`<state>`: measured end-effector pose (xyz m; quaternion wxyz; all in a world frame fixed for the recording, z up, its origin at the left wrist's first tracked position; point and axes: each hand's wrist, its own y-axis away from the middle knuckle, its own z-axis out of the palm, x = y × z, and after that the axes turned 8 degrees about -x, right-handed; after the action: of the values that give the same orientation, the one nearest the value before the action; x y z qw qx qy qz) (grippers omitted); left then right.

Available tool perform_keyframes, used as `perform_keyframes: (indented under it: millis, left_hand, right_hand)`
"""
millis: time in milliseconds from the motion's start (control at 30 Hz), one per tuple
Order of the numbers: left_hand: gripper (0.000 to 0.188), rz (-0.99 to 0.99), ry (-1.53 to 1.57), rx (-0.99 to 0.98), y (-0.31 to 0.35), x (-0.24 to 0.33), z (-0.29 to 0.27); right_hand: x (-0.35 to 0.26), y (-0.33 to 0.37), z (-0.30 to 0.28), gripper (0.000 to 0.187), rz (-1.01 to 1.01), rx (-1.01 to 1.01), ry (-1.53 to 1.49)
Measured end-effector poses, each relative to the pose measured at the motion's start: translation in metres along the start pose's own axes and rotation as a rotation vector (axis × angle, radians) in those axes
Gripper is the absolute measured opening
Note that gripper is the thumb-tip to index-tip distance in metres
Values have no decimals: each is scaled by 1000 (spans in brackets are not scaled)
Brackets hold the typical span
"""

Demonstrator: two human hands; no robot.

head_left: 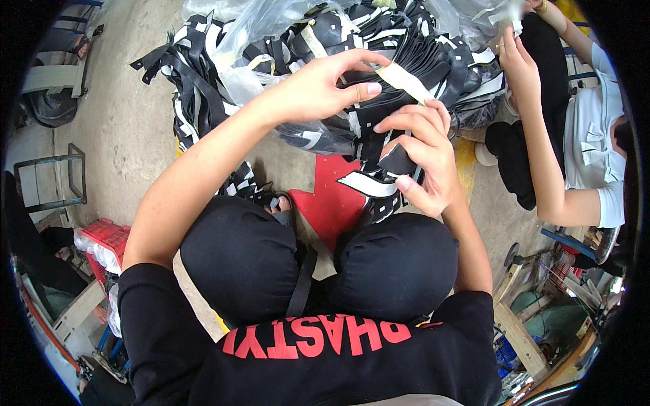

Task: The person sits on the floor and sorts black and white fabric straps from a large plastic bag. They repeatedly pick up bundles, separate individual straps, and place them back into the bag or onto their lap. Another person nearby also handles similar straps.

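Both my hands work over a heap of black straps. My left hand [323, 84] curves in from the left, its thumb and index finger bent around a gap. The index fingertip meets the upper end of a pale yellow strip [407, 82]; its grip there is partly hidden. The strip slants down to the raised fingers of my right hand [430, 152]. Between that hand's thumb and curled fingers is a black strap with a white patch [369, 183]. Just beyond the strip, a fanned bundle of black straps [423, 54] lies on the heap.
Clear plastic bags [261, 30] surround the heap. More black straps [196, 88] hang at its left. A co-worker's hand [518, 64] is raised at the far right. A red crate [108, 243] stands at left, and a red marking [328, 199] covers the floor between my knees.
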<state>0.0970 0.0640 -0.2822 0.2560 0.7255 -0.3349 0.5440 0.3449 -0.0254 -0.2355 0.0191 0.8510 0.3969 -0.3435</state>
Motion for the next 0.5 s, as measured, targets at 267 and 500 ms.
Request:
perform_keyframes:
  millis: [267,500]
  left_hand:
    - [98,202,-92,-97,11,6,3]
    - [84,-44,78,-72,10,13,0]
  right_hand:
    - [-8,-2,-11,43,269,2,-226]
    - [-2,-3,-19,32,220,81,-171]
